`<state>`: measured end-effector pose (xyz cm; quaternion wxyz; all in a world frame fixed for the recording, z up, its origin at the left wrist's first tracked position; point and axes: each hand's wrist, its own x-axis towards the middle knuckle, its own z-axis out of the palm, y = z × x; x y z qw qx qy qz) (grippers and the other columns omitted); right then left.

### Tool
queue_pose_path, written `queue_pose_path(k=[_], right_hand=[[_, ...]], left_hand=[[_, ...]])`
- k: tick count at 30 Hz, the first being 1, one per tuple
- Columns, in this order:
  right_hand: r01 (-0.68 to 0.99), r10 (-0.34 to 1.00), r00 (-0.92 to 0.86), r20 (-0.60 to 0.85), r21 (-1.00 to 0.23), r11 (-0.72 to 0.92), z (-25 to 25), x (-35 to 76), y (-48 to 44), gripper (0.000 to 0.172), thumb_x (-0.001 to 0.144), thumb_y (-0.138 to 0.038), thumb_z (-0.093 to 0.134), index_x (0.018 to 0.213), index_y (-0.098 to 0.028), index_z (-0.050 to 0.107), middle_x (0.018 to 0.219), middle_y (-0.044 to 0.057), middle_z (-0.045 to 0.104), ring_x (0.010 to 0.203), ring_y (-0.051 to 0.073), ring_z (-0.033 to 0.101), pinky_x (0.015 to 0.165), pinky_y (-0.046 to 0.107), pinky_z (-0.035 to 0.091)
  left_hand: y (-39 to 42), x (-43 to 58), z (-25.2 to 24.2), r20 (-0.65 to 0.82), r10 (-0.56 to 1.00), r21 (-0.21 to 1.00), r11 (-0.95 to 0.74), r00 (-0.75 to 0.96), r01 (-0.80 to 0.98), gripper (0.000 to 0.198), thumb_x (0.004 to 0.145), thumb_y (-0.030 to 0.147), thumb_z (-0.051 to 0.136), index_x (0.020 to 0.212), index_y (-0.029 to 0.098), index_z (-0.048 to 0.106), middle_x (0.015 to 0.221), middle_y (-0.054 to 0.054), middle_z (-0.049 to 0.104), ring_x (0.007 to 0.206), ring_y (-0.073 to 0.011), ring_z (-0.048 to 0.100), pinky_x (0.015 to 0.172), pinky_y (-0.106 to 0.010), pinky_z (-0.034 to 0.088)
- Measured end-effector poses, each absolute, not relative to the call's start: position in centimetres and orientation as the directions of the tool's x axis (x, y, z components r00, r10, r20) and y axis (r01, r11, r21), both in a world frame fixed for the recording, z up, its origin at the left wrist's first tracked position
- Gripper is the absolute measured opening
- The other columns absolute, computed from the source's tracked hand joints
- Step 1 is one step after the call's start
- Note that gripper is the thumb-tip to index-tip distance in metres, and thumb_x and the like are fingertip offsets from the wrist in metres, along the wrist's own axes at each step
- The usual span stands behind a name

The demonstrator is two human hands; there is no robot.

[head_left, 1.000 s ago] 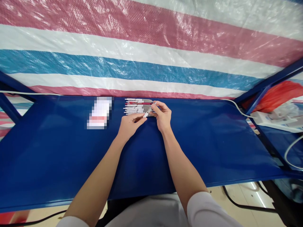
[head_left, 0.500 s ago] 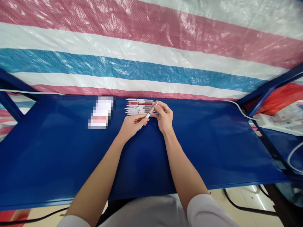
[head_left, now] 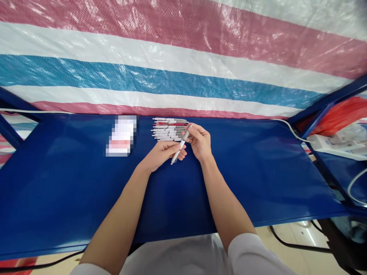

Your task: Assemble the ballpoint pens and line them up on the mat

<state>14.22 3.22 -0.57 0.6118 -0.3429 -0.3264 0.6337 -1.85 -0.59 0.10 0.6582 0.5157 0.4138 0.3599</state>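
Just above the frame's centre, a pen (head_left: 181,144) is pinched slantwise between the closed fingers of the left hand (head_left: 161,153) and right hand (head_left: 200,140), beside a pen row (head_left: 169,129) that could be scattered by a slip.

Blue table (head_left: 258,183) — row of pens (head_left: 168,129), blurred card (head_left: 120,136)

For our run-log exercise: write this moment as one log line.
left hand: holds pen | right hand: holds pen's upper end | pen: tilted, above table | pen row: behind hands
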Motion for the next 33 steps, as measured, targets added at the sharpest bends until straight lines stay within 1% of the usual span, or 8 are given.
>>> queue_pose_path(k=[2, 4, 10, 16, 22, 25, 29, 33], right_hand=[[-0.566, 0.998, -0.06, -0.038, -0.822, -0.065, -0.6, 14.4, 3.2, 0.022, 0.065, -0.033, 0.081, 0.084, -0.022, 0.074, 0.08, -0.002, 0.076, 0.069, 0.013, 0.072, 0.06, 0.023, 0.061], [-0.576, 0.996, -0.075, -0.038, -0.814, -0.075, -0.6, 14.5, 3.1, 0.022, 0.067, -0.033, 0.08, 0.085, -0.022, 0.074, 0.08, -0.002, 0.076, 0.07, 0.013, 0.072, 0.06, 0.022, 0.061], [-0.568, 0.999, -0.026, -0.04, -0.822, -0.047, -0.5, 14.4, 3.0, 0.024, 0.066, -0.035, 0.081, 0.086, -0.024, 0.072, 0.082, -0.003, 0.076, 0.073, 0.013, 0.073, 0.061, 0.021, 0.061], [-0.568, 0.997, 0.078, -0.011, -0.822, 0.035, -0.7, 14.2, 3.0, 0.026, 0.061, -0.035, 0.086, 0.08, -0.023, 0.074, 0.075, -0.003, 0.076, 0.069, 0.013, 0.073, 0.06, 0.022, 0.061], [-0.551, 0.995, 0.104, -0.01, -0.833, 0.049, -0.8, 14.3, 3.0, 0.026, 0.062, -0.035, 0.086, 0.081, -0.022, 0.073, 0.076, -0.002, 0.076, 0.07, 0.014, 0.073, 0.064, 0.025, 0.063], [-0.543, 0.996, 0.08, -0.03, -0.84, 0.018, -0.6, 14.4, 2.9, 0.025, 0.064, -0.035, 0.084, 0.082, -0.022, 0.073, 0.078, -0.002, 0.076, 0.071, 0.014, 0.072, 0.064, 0.025, 0.062], [-0.569, 0.999, 0.02, -0.035, -0.822, -0.018, -0.4, 14.5, 2.8, 0.024, 0.065, -0.037, 0.083, 0.082, -0.023, 0.074, 0.077, -0.002, 0.075, 0.069, 0.014, 0.072, 0.062, 0.024, 0.061], [-0.55, 0.999, 0.045, -0.021, -0.835, 0.008, -0.4, 14.4, 2.8, 0.024, 0.066, -0.038, 0.082, 0.085, -0.024, 0.074, 0.081, -0.002, 0.076, 0.075, 0.015, 0.073, 0.061, 0.024, 0.06]], left_hand=[[-0.7, -1.9, 0.1, -0.204, 0.877, 0.959, 0.269, 0.436, -0.092, 0.038, 0.081, 0.05, 0.073, 0.095, 0.014, 0.077, 0.088, -0.012, 0.076, 0.077, -0.0213, 0.072, 0.075, -0.034, 0.059], [-0.8, -1.8, 0.0, -0.211, 0.886, 0.961, 0.264, 0.412, -0.076, 0.036, 0.08, 0.048, 0.074, 0.092, 0.015, 0.078, 0.088, -0.012, 0.077, 0.077, -0.0212, 0.072, 0.074, -0.034, 0.059], [-0.6, -1.8, -0.2, -0.117, 0.968, 0.993, 0.115, 0.222, 0.021, 0.035, 0.08, 0.048, 0.074, 0.097, 0.017, 0.078, 0.087, -0.008, 0.077, 0.075, -0.0205, 0.072, 0.078, -0.035, 0.058], [-0.7, -1.3, -0.2, -0.048, 0.976, 0.992, 0.022, 0.21, 0.124, 0.035, 0.081, 0.047, 0.072, 0.101, 0.018, 0.077, 0.086, -0.006, 0.077, 0.077, -0.0204, 0.072, 0.078, -0.033, 0.057], [-0.9, -0.6, -0.4, 0.054, 0.993, 0.958, -0.081, 0.106, 0.276, 0.029, 0.079, 0.041, 0.073, 0.099, 0.02, 0.077, 0.086, -0.002, 0.077, 0.077, -0.0202, 0.071, 0.078, -0.031, 0.056], [-0.9, -0.6, -0.2, -0.011, 0.978, 0.979, -0.032, 0.21, 0.203, 0.031, 0.083, 0.046, 0.069, 0.093, 0.018, 0.076, 0.082, -0.005, 0.076, 0.075, -0.0203, 0.071, 0.078, -0.033, 0.058], [-0.8, -0.9, 0.2, -0.123, 0.916, 0.992, 0.128, 0.383, 0.012, 0.039, 0.085, 0.052, 0.065, 0.092, 0.015, 0.076, 0.09, -0.011, 0.076, 0.075, -0.0206, 0.071, 0.075, -0.034, 0.059], [-0.8, -1.0, 0.2, -0.091, 0.949, 0.995, 0.071, 0.302, 0.077, 0.037, 0.084, 0.051, 0.067, 0.09, 0.016, 0.076, 0.086, -0.009, 0.076, 0.074, -0.0199, 0.07, 0.075, -0.034, 0.059]])
